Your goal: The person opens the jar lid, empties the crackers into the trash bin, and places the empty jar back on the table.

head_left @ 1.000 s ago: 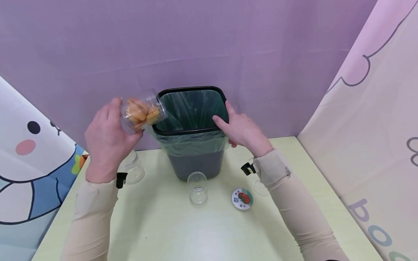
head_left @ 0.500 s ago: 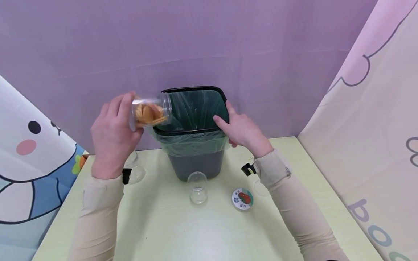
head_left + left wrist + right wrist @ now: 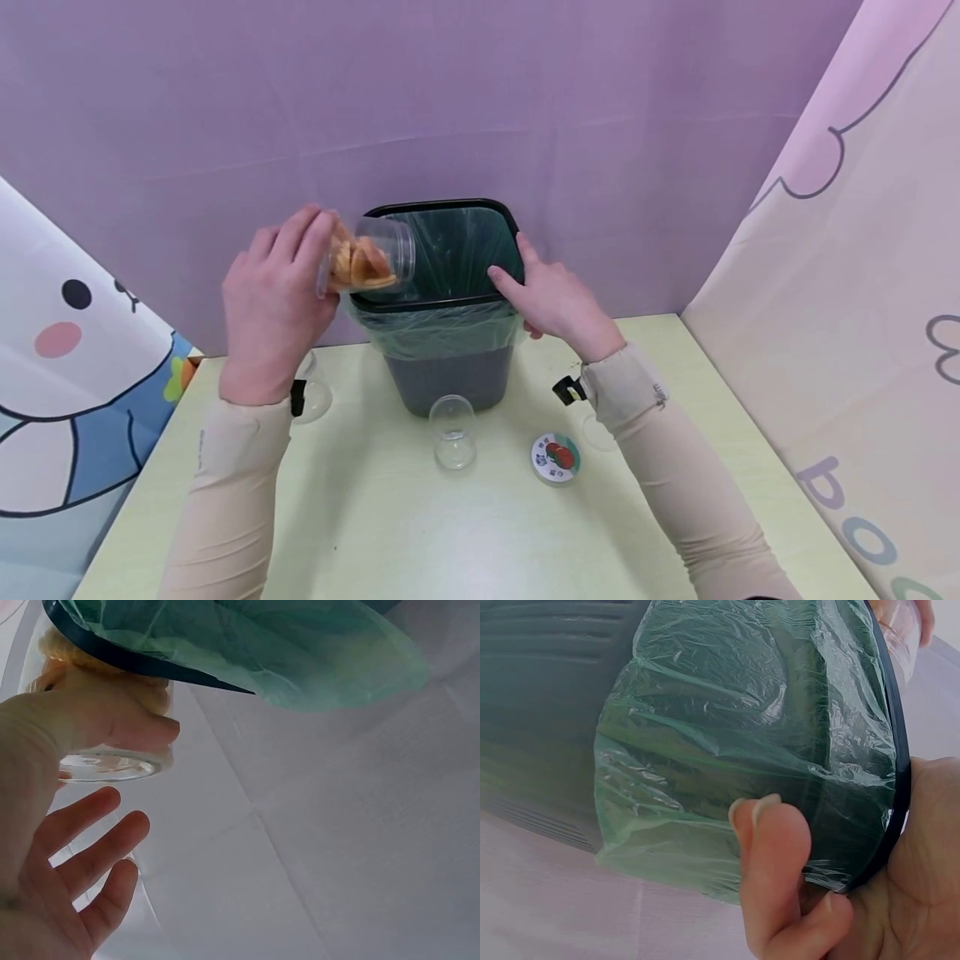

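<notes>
Left hand (image 3: 273,312) wrapped round a clear plastic jar (image 3: 367,257), tipped on its side, mouth just over the bin's (image 3: 450,383) left edge. Orange snack pieces (image 3: 354,263) inside, near the mouth. Right hand (image 3: 558,302) gripping the bin's right rim, thumb pinching the green bag (image 3: 727,735) against it. Jar probably light, stiff and smooth, maybe slippery. Best held round the middle or near the bottom. Snacks probably crumbly. Bin probably light too, so good to hold steady.
</notes>
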Available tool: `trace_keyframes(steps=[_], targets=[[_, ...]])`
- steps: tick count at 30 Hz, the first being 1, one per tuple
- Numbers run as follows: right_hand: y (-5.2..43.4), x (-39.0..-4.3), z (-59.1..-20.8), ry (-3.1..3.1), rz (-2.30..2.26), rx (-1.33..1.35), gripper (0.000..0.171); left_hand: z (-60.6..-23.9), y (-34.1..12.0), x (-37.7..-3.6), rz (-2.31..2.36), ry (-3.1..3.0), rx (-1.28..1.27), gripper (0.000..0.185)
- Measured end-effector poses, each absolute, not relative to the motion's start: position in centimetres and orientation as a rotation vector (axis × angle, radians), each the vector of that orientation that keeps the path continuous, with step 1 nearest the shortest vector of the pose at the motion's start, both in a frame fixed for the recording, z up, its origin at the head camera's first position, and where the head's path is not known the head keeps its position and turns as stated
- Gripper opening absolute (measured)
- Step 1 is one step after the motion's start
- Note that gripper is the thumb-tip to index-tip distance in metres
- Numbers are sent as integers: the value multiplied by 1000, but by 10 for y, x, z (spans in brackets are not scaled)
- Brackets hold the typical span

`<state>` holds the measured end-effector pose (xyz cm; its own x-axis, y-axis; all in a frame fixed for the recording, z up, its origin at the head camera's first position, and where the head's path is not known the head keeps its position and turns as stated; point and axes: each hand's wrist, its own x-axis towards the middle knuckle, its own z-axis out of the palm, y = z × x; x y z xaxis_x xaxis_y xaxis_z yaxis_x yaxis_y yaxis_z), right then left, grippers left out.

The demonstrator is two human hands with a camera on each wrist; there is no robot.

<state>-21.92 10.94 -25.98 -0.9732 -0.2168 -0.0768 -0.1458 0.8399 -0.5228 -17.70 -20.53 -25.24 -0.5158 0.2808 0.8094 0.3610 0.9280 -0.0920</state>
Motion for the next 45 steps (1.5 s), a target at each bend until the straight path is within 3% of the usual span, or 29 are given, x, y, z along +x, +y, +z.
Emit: trace_keyframes(steps=[15, 45], targets=[[109, -222, -264, 2900, -822, -298, 88, -249, -207, -174, -175, -2200, -414, 69], [107, -219, -265, 2902, -865, -325, 88, -237, -205, -166, -145, -2250, -557, 78]])
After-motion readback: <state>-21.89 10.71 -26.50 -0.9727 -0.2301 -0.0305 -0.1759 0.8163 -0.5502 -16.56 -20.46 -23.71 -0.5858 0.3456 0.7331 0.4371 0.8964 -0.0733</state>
